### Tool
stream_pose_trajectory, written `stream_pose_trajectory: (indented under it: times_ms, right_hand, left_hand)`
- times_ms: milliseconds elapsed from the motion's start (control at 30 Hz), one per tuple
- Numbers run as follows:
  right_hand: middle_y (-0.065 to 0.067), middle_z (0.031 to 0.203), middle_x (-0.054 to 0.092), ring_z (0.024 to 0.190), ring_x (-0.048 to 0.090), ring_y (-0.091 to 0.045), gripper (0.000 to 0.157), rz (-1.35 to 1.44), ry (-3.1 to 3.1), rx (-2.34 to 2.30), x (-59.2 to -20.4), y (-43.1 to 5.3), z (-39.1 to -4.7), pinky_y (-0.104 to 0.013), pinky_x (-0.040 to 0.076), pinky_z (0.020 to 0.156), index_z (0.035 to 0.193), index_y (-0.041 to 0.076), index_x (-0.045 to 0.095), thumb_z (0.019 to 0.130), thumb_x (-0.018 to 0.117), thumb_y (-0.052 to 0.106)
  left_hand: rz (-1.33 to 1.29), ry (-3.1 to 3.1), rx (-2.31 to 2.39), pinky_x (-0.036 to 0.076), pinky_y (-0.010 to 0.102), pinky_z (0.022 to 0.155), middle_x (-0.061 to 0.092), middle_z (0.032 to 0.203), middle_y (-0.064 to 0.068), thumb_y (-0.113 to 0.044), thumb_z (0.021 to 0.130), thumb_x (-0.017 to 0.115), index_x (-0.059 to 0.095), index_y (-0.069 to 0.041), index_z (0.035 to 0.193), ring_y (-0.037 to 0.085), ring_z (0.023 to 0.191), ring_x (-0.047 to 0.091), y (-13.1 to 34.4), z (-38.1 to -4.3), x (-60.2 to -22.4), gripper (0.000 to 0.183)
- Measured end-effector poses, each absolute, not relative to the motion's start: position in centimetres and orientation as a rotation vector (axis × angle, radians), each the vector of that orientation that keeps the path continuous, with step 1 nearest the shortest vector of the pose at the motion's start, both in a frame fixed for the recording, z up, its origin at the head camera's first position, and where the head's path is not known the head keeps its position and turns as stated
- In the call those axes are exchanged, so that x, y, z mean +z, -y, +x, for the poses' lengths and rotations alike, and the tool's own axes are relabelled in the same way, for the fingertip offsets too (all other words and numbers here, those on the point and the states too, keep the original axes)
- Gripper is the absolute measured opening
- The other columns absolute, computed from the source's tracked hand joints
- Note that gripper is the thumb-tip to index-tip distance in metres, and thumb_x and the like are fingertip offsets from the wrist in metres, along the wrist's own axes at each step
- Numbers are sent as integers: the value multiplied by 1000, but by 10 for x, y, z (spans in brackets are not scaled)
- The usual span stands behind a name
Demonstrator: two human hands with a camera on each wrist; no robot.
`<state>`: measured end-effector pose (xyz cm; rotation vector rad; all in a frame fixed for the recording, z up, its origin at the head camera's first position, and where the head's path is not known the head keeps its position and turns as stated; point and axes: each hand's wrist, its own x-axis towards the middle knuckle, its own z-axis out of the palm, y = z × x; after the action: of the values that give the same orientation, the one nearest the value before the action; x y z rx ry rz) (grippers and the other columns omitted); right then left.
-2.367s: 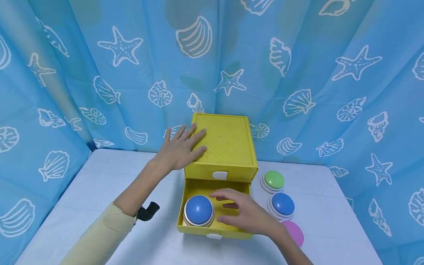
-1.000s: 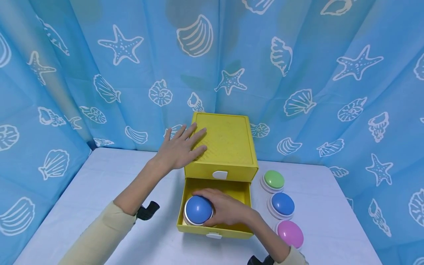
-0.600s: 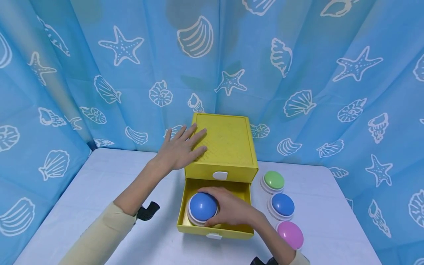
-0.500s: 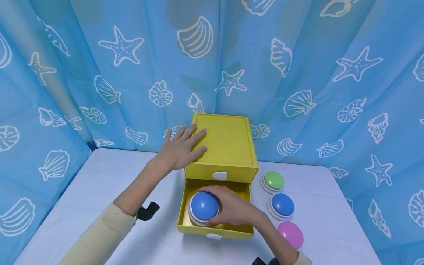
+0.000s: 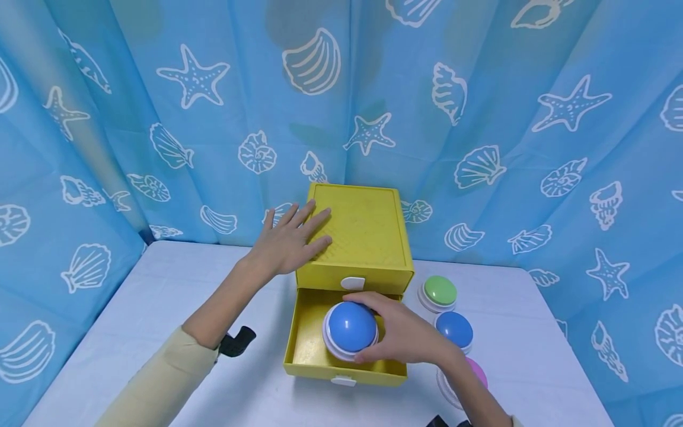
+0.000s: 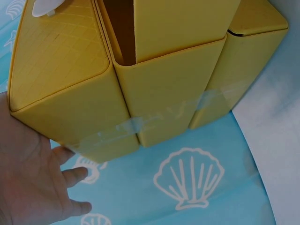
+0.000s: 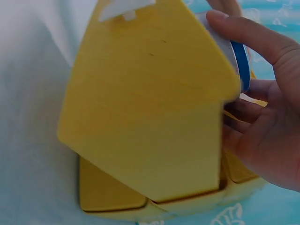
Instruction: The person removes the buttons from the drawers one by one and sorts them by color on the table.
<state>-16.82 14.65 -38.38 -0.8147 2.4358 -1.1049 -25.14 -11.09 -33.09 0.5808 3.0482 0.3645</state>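
A right hand (image 5: 408, 333) grips a blue-domed button (image 5: 351, 328) between its fingers over the lower drawer (image 5: 306, 351) of a yellow cabinet (image 5: 368, 228); a left hand (image 5: 284, 246), fingers spread, rests on the cabinet's top.

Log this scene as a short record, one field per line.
Left hand: rests on the left edge of the yellow cabinet's top
Right hand: grips a blue domed button
Open drawer: pulled out below the closed top drawer
Held button's contact with drawer floor: cannot be told
Buttons on white tabletop, far to near: green button, second blue button, pink button
Partly hidden by right arm: pink button
Backdrop: blue curtain, white shells and starfish
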Motion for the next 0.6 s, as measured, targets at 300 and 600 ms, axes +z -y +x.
stream_pose_trajectory:
  times_ms: [300, 600]
  right_hand:
    - [4, 136, 55, 121, 53, -23, 86, -761, -2486, -1189, -365, -174, -157, -49, 47, 96, 145, 21, 50, 72, 90, 42]
    - [-2, 134, 56, 122, 53, -33, 82, -671, -2536, -1175, -350, -206, -147, -45, 55, 88, 145, 24, 50, 74, 89, 38]
  left_hand:
    - [584, -3050, 350, -4, 64, 114, 9, 167, 4, -60, 104, 27, 19, -28, 161, 34, 151, 6, 112, -253, -332, 66]
    - [589, -3038, 348, -7, 63, 114, 8, 167, 4, -60, 104, 26, 18, -29, 161, 33, 151, 5, 112, -253, -331, 66]
